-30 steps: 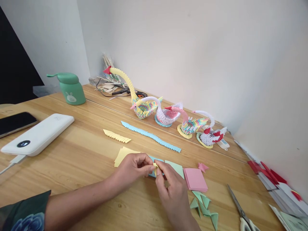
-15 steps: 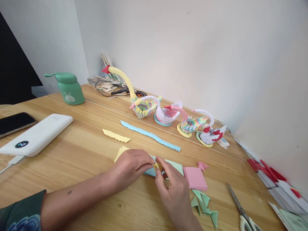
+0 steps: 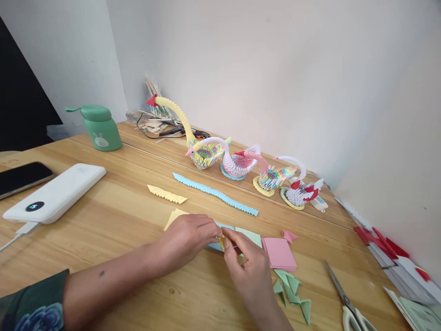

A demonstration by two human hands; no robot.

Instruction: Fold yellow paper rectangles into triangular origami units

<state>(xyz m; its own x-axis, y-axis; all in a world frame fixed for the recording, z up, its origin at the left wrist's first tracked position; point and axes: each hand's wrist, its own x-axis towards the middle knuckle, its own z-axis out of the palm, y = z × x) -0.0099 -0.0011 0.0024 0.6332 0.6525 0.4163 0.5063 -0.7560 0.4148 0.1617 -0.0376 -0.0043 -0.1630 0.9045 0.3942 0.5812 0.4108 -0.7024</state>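
Note:
Between the fingertips of my left hand [image 3: 193, 236] and my right hand [image 3: 250, 264] is a small folded piece of yellow paper [image 3: 222, 242], mostly hidden by the fingers. Both hands are closed on it in a pinch. Beneath them lie blue paper sheets [image 3: 214, 247], partly covered. Yellow sheets [image 3: 175, 216] show behind my left wrist. Past my right hand are green sheets [image 3: 250, 236], a pink paper stack [image 3: 279, 253] and a folded pink piece [image 3: 289, 236]. Several folded green triangles [image 3: 292, 294] rest near my right wrist.
A blue strip [image 3: 215, 193] and a shorter yellow strip [image 3: 167, 194] of interlocked paper lie ahead. Several paper swans [image 3: 237, 163] stand behind them. Scissors [image 3: 346, 301] lie at right; a power bank [image 3: 57, 193], phone [image 3: 24, 178] and green bottle [image 3: 103, 128] are at left.
My fingertips have closed in further over the yellow paper, so less of it shows. My right hand has shifted slightly; the things on the table stay where they were.

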